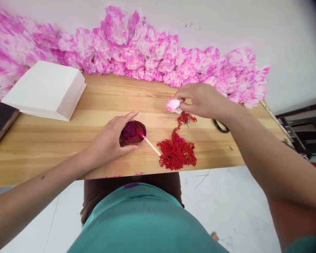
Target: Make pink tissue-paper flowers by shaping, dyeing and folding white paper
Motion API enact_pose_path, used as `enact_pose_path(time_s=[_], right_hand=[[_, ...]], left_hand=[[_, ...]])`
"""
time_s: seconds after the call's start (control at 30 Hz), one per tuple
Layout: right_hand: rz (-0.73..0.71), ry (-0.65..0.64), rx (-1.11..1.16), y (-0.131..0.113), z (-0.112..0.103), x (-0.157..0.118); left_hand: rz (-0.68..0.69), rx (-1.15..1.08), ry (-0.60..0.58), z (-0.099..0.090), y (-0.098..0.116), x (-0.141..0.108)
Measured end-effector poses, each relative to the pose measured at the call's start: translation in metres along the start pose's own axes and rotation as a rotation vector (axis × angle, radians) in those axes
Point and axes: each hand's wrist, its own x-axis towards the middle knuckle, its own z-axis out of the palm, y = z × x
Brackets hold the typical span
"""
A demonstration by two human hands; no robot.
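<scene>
My left hand point(112, 140) curves around a small bowl point(140, 141) of dark magenta liquid, thumb on the near side and fingers on the far side. A dark purple wad sits in the bowl. One pink-stained end of a pale stick point(152, 146) dips into it; the other end rests by a heap of red yarn point(177, 153). My right hand point(197, 100) pinches a small bunched piece of white paper point(175, 104) with pink edges, above the table. Just below that hand lies a loose tangle of red yarn point(186, 117).
A thick stack of white paper point(44, 88) stands at the left of the wooden table point(107, 91). Pink and white paper flowers point(147, 52) are piled along the wall. A black ring-shaped handle point(221, 126) shows under my right forearm. A dark rack point(302, 123) stands at the right.
</scene>
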Motion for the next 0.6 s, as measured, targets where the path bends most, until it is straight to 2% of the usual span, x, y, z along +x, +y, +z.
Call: enact_pose_path(time_s=[0.07,0.17,0.3,0.37,0.47,0.53,0.6], right_hand=[[-0.055,-0.118,-0.076,-0.001,0.010,0.000],[-0.070,-0.168,-0.126,-0.004,0.021,-0.006],[-0.103,-0.248,-0.025,-0.003,0.011,-0.014],[-0.071,-0.217,0.026,0.000,0.001,-0.012],[0.021,-0.092,0.025,0.005,-0.005,-0.004],[0.018,-0.084,-0.004,0.004,0.002,0.002],[-0.024,-0.129,-0.033,-0.001,0.015,0.005]], left_hand=[[-0.007,0.013,0.008,0.001,-0.001,0.000],[-0.010,0.026,0.012,0.002,-0.002,0.000],[-0.010,0.040,0.019,0.003,-0.003,-0.001],[-0.005,0.043,0.022,0.003,-0.004,-0.001],[0.005,0.042,0.026,0.004,-0.005,-0.001],[0.002,0.040,0.027,0.004,-0.004,-0.001],[-0.001,0.037,0.025,0.004,-0.004,-0.001]])
